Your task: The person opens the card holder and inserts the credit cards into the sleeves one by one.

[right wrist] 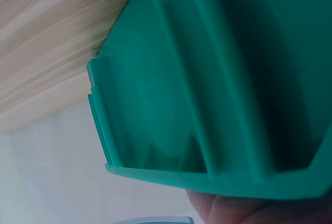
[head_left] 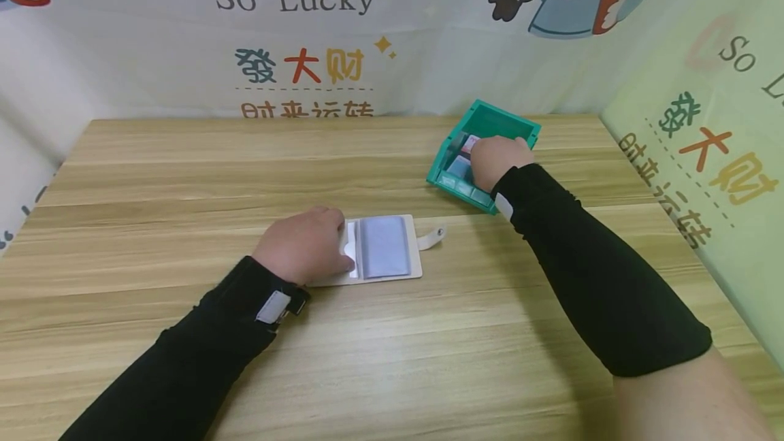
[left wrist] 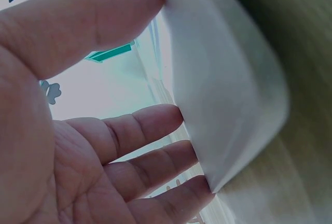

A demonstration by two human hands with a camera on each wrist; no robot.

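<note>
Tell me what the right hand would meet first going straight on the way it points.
Probably the cards in the green bin, just ahead of the right hand; its fingertips are hidden, so it may already touch them.

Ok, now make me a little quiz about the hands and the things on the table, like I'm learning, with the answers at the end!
1. Fill in the gap: a white ____ sticks out from the small book, on the side away from the left hand.

2. True or false: the right hand is reaching into the green box.

3. Pick one. What is the left hand touching?
A) the green box
B) the small book
C) the back wall

Key:
1. strap
2. True
3. B
</note>
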